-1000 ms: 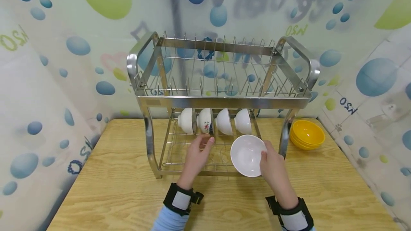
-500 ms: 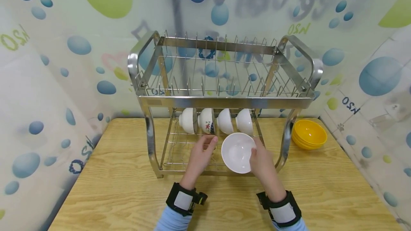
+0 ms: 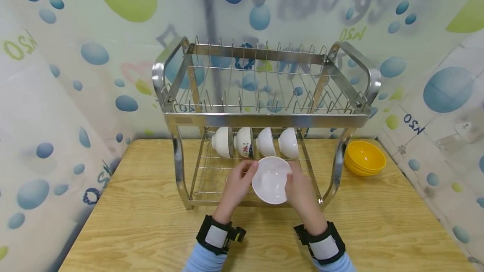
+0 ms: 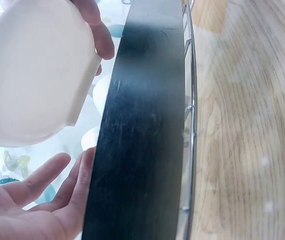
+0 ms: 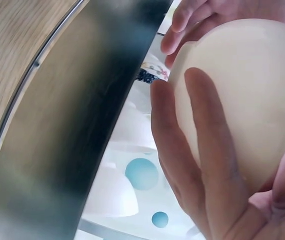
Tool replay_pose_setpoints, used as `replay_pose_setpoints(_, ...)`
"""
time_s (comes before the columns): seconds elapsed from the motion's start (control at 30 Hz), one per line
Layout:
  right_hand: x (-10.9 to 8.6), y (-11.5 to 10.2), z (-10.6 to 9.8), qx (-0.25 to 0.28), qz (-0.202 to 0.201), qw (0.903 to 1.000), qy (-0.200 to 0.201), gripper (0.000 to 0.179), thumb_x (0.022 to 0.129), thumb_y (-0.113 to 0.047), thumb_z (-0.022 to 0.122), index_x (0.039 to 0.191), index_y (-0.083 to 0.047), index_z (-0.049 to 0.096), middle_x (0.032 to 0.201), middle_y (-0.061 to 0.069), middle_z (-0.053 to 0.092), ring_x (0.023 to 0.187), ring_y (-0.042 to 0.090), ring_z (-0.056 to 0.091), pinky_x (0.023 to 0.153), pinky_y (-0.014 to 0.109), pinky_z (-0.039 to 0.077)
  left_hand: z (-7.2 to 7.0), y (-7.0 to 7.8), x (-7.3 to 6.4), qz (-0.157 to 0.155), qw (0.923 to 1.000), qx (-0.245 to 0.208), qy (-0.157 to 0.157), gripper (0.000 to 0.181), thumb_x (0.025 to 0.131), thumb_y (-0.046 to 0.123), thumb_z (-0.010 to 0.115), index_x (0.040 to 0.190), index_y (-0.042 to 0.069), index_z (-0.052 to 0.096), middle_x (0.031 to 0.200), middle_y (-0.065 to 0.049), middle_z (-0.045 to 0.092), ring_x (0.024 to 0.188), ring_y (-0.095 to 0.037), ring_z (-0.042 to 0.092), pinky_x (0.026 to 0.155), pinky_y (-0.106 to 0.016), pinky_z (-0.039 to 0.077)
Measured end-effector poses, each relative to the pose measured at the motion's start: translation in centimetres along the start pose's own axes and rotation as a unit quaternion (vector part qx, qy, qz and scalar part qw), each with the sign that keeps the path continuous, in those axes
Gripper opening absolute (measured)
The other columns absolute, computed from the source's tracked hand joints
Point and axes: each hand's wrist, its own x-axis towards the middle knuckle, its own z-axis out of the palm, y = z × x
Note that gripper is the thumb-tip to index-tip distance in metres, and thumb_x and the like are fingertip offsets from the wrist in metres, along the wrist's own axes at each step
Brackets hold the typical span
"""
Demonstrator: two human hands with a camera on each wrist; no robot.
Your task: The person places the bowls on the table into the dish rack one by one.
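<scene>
A white bowl is tipped with its hollow toward the head camera, over the front of the lower rack shelf. My right hand grips its right side; in the right wrist view the fingers spread along the bowl's outside while the thumb is at the rim. Close to the left rim is my left hand, thumb and fingers parted and holding nothing. The left wrist view shows a gap between those fingers and the bowl. Behind, several bowls stand on edge in a row, one flower-patterned.
The two-tier metal dish rack surrounds the work, its upper tier above the hands and its side posts at left and right. Stacked yellow bowls stand right of it on the wooden table. A patterned curtain hangs behind.
My right hand has carried the white bowl leftward, from near the right post toward the left hand. The left hand has stayed almost in place, and the bowls in the row have not moved.
</scene>
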Motion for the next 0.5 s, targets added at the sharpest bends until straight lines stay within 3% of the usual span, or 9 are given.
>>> replay_pose_setpoints(0.3, -0.1, -0.5, 0.5, 0.019, -0.03, 0.9993, -0.005, 0.028, 0.094, 0.003, 0.046, 0.122, 0.002, 0.052, 0.11, 0.029, 0.063, 0.098, 0.042, 0.063, 0.074, 0.051, 0.053, -0.9, -0.7, 0.0, -0.026, 0.999, -0.023, -0.028, 0.049, 0.097, 0.047, 0.047, 0.117, 0.005, 0.062, 0.106, -0.015, 0.065, 0.084, -0.017, 0.059, 0.07, -0.028, 0.051)
replay_pose_setpoints(0.4, -0.1, -0.7, 0.5, 0.024, -0.034, 0.9991, -0.007, 0.029, 0.095, 0.002, 0.046, 0.123, 0.001, 0.052, 0.111, 0.028, 0.063, 0.099, 0.041, 0.063, 0.075, 0.05, 0.054, -1.3, -0.8, 0.1, -0.036, 0.9954, -0.066, -0.06, 0.053, 0.097, 0.047, 0.046, 0.122, 0.001, 0.058, 0.11, -0.017, 0.063, 0.088, -0.017, 0.06, 0.074, -0.034, 0.054)
replay_pose_setpoints(0.5, 0.0, -0.9, 0.5, 0.026, -0.036, 0.999, -0.009, 0.029, 0.095, 0.001, 0.046, 0.124, 0.0, 0.052, 0.113, 0.028, 0.063, 0.101, 0.041, 0.062, 0.076, 0.051, 0.053, -1.9, -0.9, 0.1, -0.055, 0.9846, -0.127, -0.107, 0.056, 0.098, 0.046, 0.045, 0.128, 0.0, 0.053, 0.117, -0.02, 0.059, 0.094, -0.019, 0.061, 0.077, -0.041, 0.056)
